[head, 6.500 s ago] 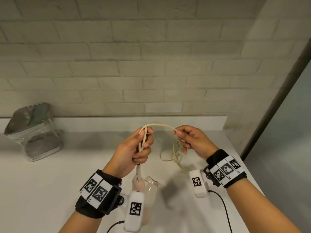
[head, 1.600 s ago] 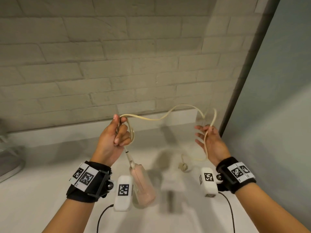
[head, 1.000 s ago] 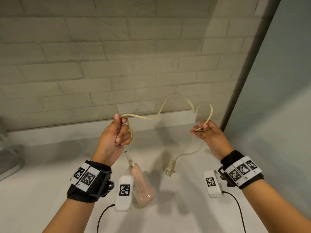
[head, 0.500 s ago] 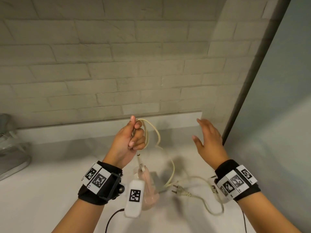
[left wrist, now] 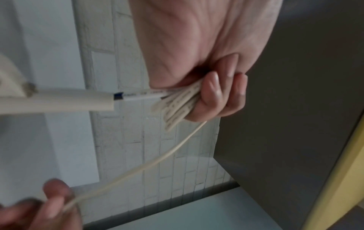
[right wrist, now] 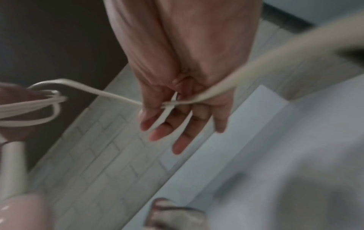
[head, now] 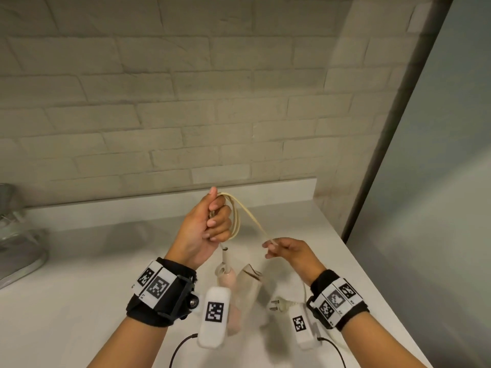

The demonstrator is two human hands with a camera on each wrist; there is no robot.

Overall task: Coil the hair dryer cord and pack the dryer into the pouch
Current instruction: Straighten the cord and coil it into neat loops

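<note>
Head view shows the left hand [head: 204, 229] raised over the counter [head: 79, 301], its fingers curled round several loops of the cord [head: 235, 217]. From this hand the dryer [head: 228, 280] hangs by its cord end, low and near, partly hidden behind the wrist camera. Half a second earlier the right hand [head: 289, 252] was open and held nothing, and the loose cord lay on the counter. Now the cord is pinched again between thumb and forefinger of this hand, while the other fingers are seen loosely spread in the right wrist view. A short stretch is drawn between the two hands, nearly straight. The plug [head: 281, 305] lies on the counter near the right wrist, so only a little free cord seems to be left. It is judged that one or two more loops will finish the coil. The pouch [head: 18, 248] stands at the far left edge, well apart, and nothing is packed yet.
</note>
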